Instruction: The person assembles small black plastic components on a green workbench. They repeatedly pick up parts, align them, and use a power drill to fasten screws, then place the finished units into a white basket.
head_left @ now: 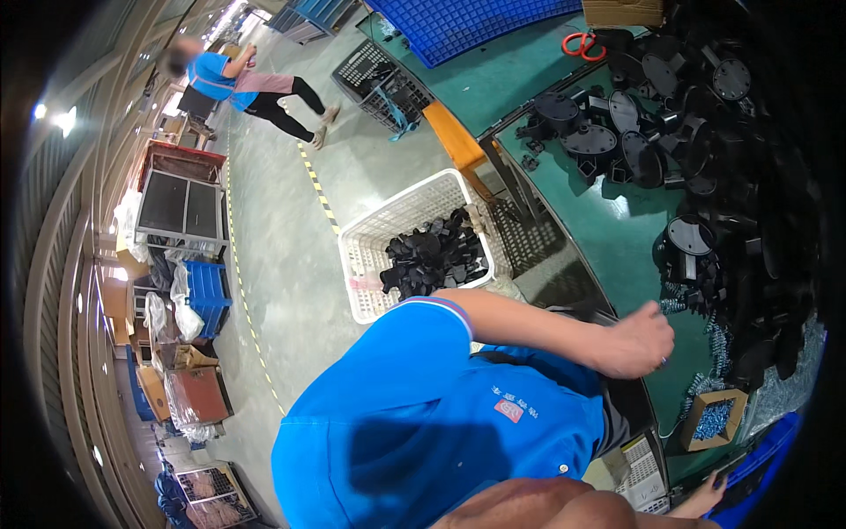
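My left hand [636, 340] reaches from the blue sleeve to the edge of the green table [608, 220]. Its fingers are curled beside a scatter of small silvery screws [709, 353]; whether it holds any is hidden. Black plastic parts with round discs [692, 242] lie just beyond it, and a large heap of them [696, 97] covers the far table. A small cardboard box of bluish screws [712, 420] stands close by. Only the fingertips of my right hand [705, 498] show at the lower edge, near a blue crate [762, 467].
A white basket [370, 238] holding black parts sits on the floor beside an orange bench [454, 137]. Red scissors [582, 44] and a blue grid tray [458, 26] lie farther along. Another person [238, 79] stands down the aisle. Crates and wrapped boxes [189, 291] line the left wall.
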